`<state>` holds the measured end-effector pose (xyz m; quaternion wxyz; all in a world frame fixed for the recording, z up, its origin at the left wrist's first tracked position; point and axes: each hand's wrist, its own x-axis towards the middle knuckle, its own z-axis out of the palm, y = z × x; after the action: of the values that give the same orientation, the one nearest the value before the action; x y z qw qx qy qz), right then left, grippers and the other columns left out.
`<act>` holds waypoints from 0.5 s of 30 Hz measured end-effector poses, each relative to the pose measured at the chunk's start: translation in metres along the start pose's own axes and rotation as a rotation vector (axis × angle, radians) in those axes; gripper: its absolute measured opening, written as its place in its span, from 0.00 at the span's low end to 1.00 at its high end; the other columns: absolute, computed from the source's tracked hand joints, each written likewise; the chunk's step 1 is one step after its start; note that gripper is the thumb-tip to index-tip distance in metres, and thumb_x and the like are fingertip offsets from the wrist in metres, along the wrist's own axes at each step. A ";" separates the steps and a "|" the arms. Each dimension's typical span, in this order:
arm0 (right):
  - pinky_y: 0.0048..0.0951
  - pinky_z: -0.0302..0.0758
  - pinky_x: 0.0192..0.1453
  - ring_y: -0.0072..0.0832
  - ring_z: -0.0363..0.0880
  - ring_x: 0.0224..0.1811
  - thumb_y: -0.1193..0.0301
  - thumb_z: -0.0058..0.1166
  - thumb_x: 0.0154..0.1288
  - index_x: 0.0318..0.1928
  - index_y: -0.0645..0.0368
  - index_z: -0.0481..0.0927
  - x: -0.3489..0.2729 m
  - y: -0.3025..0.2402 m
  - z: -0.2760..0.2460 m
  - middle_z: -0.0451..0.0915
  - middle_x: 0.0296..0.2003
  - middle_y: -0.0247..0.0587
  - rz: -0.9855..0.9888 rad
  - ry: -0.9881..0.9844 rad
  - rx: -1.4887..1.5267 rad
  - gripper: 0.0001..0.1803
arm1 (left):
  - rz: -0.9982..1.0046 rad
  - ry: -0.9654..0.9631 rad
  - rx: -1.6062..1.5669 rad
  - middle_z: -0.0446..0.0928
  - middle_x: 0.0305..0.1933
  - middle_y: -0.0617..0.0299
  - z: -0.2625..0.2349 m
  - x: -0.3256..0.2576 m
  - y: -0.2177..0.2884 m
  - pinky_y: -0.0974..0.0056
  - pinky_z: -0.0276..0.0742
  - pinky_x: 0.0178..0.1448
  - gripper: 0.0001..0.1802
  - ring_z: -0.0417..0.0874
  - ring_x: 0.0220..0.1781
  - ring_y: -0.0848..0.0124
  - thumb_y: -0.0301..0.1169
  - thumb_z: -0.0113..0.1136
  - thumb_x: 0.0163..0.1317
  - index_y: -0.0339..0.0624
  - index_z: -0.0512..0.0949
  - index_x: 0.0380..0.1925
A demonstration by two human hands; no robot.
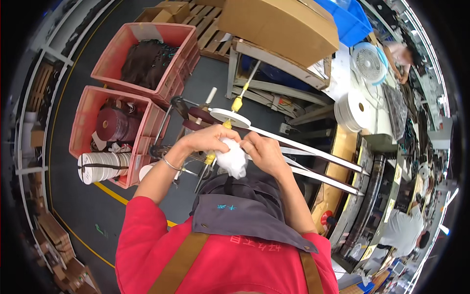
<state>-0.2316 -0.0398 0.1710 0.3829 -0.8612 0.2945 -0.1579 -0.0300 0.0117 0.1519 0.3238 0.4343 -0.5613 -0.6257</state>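
A crumpled white bundle [231, 159], perhaps thin plastic or cloth, hangs in front of my apron. Its upper left side is gripped by my left hand [208, 139], thumb and fingers closed. Curled fingers bring my right hand [264, 151] against the bundle's other edge; whatever they pinch is hidden. Just beyond my hands, a flat white reel [230, 118] sits on a rod with yellow fittings [237, 104]. Dark red discs [198, 115] stand left of it. White bands [306, 148] stretch from near the reel to a machine at the right.
Two pink crates [117, 142] stand at left, holding dark material and a maroon roll [110, 125]. A large cardboard box [281, 29] rests on a bench ahead. To the right are a white roll [353, 110], a fan [368, 63] and a machine roller [367, 201]. Other people work farther right.
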 end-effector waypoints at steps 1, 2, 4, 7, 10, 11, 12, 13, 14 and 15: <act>0.41 0.67 0.27 0.45 0.74 0.23 0.63 0.46 0.60 0.29 0.60 0.71 -0.003 0.003 -0.001 0.72 0.16 0.47 0.022 -0.024 0.002 0.12 | 0.040 0.012 -0.317 0.76 0.36 0.58 0.002 -0.003 -0.008 0.67 0.73 0.42 0.18 0.77 0.37 0.70 0.26 0.55 0.40 0.33 0.74 0.36; 0.40 0.68 0.28 0.45 0.74 0.23 0.63 0.46 0.60 0.29 0.60 0.71 -0.006 0.005 -0.002 0.73 0.16 0.46 0.043 -0.030 -0.055 0.12 | 0.084 0.023 -0.633 0.76 0.36 0.57 0.003 -0.004 -0.018 0.68 0.73 0.42 0.19 0.77 0.37 0.70 0.28 0.57 0.41 0.33 0.73 0.37; 0.40 0.68 0.29 0.44 0.74 0.23 0.64 0.46 0.60 0.30 0.59 0.71 -0.012 0.009 0.004 0.73 0.17 0.45 0.052 0.001 -0.125 0.11 | 0.250 0.297 -0.975 0.75 0.41 0.57 -0.006 -0.008 -0.015 0.65 0.75 0.44 0.22 0.77 0.39 0.69 0.30 0.55 0.46 0.35 0.69 0.45; 0.39 0.68 0.30 0.42 0.74 0.24 0.66 0.47 0.60 0.30 0.59 0.71 -0.018 0.014 0.012 0.74 0.19 0.44 -0.018 0.094 -0.174 0.09 | 0.391 0.433 -1.158 0.72 0.47 0.57 -0.041 -0.024 -0.012 0.58 0.79 0.42 0.24 0.77 0.44 0.65 0.29 0.50 0.52 0.37 0.64 0.51; 0.38 0.69 0.31 0.42 0.74 0.25 0.69 0.47 0.59 0.31 0.60 0.71 -0.020 0.014 0.012 0.75 0.23 0.43 -0.117 0.135 -0.226 0.07 | 0.442 0.846 -0.832 0.73 0.43 0.58 -0.052 -0.025 -0.005 0.63 0.78 0.38 0.19 0.77 0.40 0.65 0.23 0.47 0.51 0.40 0.67 0.46; 0.38 0.69 0.31 0.41 0.74 0.25 0.69 0.47 0.59 0.31 0.60 0.71 -0.019 0.011 0.011 0.75 0.23 0.43 -0.120 0.079 -0.218 0.07 | 0.422 0.943 -0.623 0.74 0.41 0.58 -0.055 -0.023 -0.008 0.64 0.77 0.38 0.18 0.77 0.39 0.65 0.22 0.46 0.50 0.40 0.68 0.44; 0.37 0.69 0.31 0.41 0.74 0.25 0.69 0.47 0.59 0.31 0.60 0.71 -0.017 0.005 0.010 0.75 0.23 0.43 -0.123 0.024 -0.212 0.07 | 0.343 1.023 -0.167 0.74 0.39 0.57 -0.050 -0.019 -0.011 0.64 0.75 0.40 0.17 0.77 0.38 0.64 0.21 0.46 0.47 0.39 0.71 0.41; 0.37 0.69 0.31 0.41 0.74 0.25 0.69 0.47 0.59 0.30 0.60 0.71 -0.016 -0.001 0.008 0.75 0.23 0.42 -0.122 -0.033 -0.205 0.07 | 0.252 1.067 0.290 0.74 0.37 0.57 -0.039 -0.013 -0.009 0.65 0.74 0.41 0.16 0.77 0.38 0.63 0.20 0.46 0.45 0.38 0.73 0.38; 0.36 0.69 0.30 0.41 0.74 0.25 0.69 0.47 0.59 0.31 0.59 0.71 -0.012 -0.006 0.007 0.75 0.22 0.44 -0.134 -0.024 -0.157 0.07 | 0.206 0.929 0.584 0.74 0.34 0.55 -0.028 -0.012 -0.002 0.65 0.72 0.45 0.14 0.77 0.38 0.61 0.21 0.48 0.41 0.37 0.75 0.31; 0.36 0.69 0.30 0.42 0.74 0.25 0.69 0.47 0.60 0.31 0.60 0.72 -0.009 -0.011 0.003 0.74 0.22 0.45 -0.112 0.001 -0.105 0.07 | 0.160 0.688 0.632 0.74 0.34 0.54 -0.018 -0.011 -0.005 0.64 0.70 0.46 0.14 0.76 0.39 0.60 0.22 0.49 0.39 0.38 0.76 0.30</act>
<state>-0.2326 -0.0269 0.1765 0.3279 -0.8952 0.2537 -0.1637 -0.0090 0.0151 0.1491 0.3902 0.6491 -0.6159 -0.2172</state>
